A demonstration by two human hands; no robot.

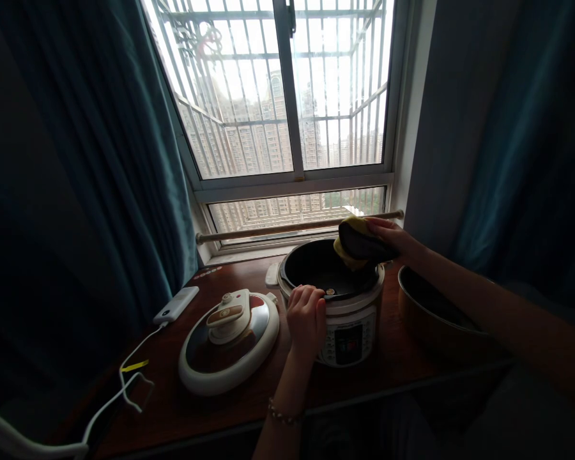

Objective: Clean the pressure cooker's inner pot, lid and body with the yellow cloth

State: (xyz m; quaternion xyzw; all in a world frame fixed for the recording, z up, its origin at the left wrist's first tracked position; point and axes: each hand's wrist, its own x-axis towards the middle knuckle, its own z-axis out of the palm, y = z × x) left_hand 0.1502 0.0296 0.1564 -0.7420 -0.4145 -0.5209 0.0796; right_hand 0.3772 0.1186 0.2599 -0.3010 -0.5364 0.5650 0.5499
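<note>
An electric pressure cooker [352,319] with a white body and a dark inner pot [311,265] stands uncovered on the table. My left hand [306,319] is closed over the front left of its rim, fingers curled to the inside. Above the right side of the pot, my right hand [388,233] grips a yellow and dark cloth [357,243], whose lower yellow edge hangs into the opening. The pot's inside is mostly in shadow. To the left lies the cooker's white lid [230,345], with its handle up.
On the right stands a brownish round pot [426,306], partly behind my right forearm. A white power bank [176,305] with a white cable [108,399] lies at the left of the wooden table [163,415]. Behind the cooker are a rail [287,228] and a barred window [244,96].
</note>
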